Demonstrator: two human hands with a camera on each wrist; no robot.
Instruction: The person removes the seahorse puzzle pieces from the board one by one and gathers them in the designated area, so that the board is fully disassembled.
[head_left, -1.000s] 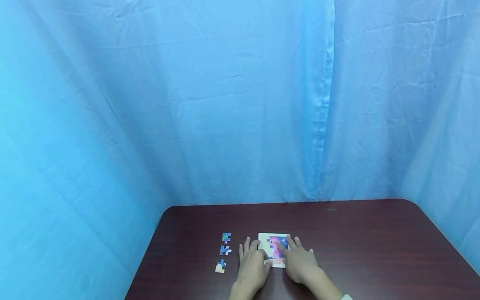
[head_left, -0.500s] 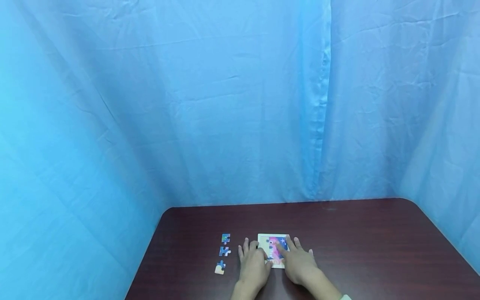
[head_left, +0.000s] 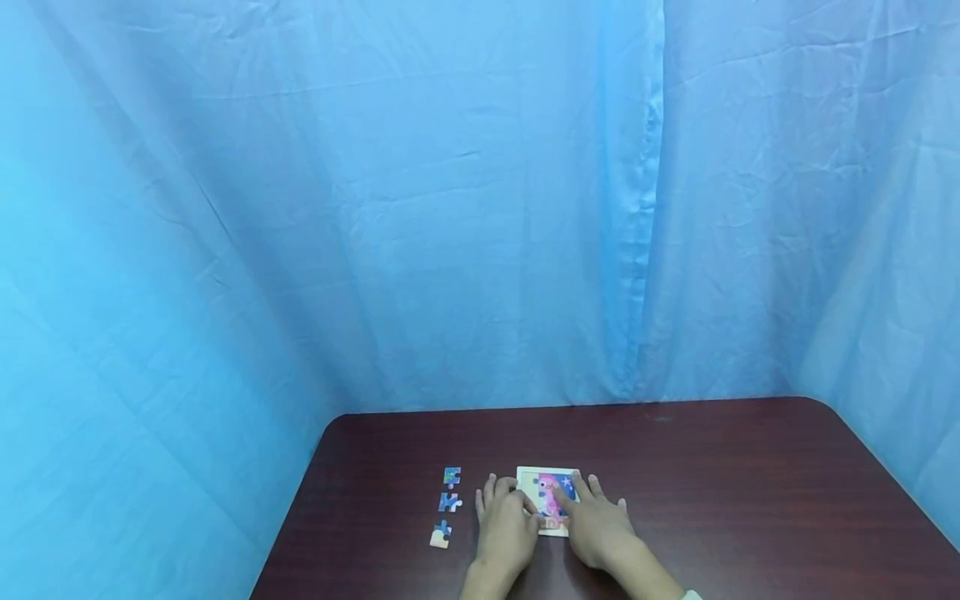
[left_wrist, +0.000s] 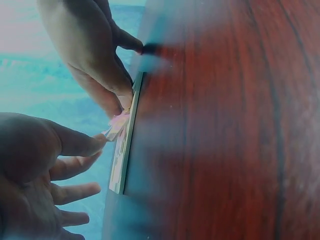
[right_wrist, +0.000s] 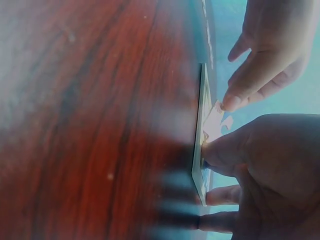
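Observation:
A square jigsaw puzzle tray [head_left: 528, 472] with a pale rim lies on the table, partly filled by a pink and blue picture [head_left: 550, 487]. My left hand [head_left: 506, 527] is at its lower left, thumb and index finger pinching a puzzle piece [left_wrist: 116, 128]. In both wrist views that piece is tilted up above the tray surface. My right hand [head_left: 602, 527] rests on the tray's right side with fingers extended; its thumb [right_wrist: 215, 151] presses on the picture close to the tilted piece. Part of the tray is hidden under both hands.
Three loose puzzle pieces, an upper [head_left: 452, 476], a middle [head_left: 450, 502] and a lower one [head_left: 441, 534], lie in a column left of the tray. The dark wooden table [head_left: 712, 475] has rounded far corners. Blue curtains [head_left: 480, 208] hang behind and at the sides.
The left thumb and index finger have shifted slightly toward the tray's far edge with the pinched piece. The right hand and the loose pieces stay in place.

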